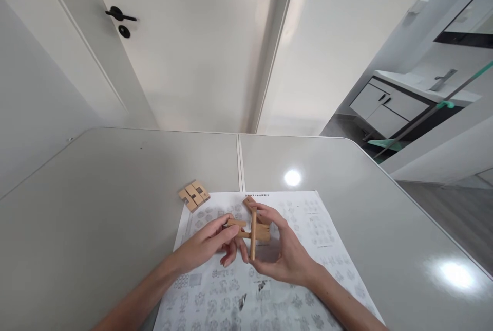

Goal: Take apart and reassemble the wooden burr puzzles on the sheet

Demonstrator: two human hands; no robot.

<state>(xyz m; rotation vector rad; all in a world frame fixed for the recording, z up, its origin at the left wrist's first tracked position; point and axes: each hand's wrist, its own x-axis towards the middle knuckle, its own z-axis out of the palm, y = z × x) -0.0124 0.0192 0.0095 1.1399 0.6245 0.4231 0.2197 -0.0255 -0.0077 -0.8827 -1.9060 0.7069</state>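
Observation:
Over the printed sheet [215, 300], my left hand [210, 241] pinches the left end of a small notched wooden puzzle piece [235, 223] between thumb and fingers. My right hand [287, 254] grips an upright wooden puzzle bar [253, 233], thumb at its lower end and fingers near its top. Another wooden block [263, 232] shows behind the bar, with its right end notched. The pieces appear to cross or touch where the hands meet; how they join is partly hidden. One more slanted wooden piece [249, 201] lies by my right fingertips.
Several notched wooden blocks [194, 195] lie side by side at the sheet's top left corner. The grey table [96, 228] has a seam [240, 161] down its middle. Beyond it stand a white door [192, 53] and, at right, a sink cabinet [389, 107].

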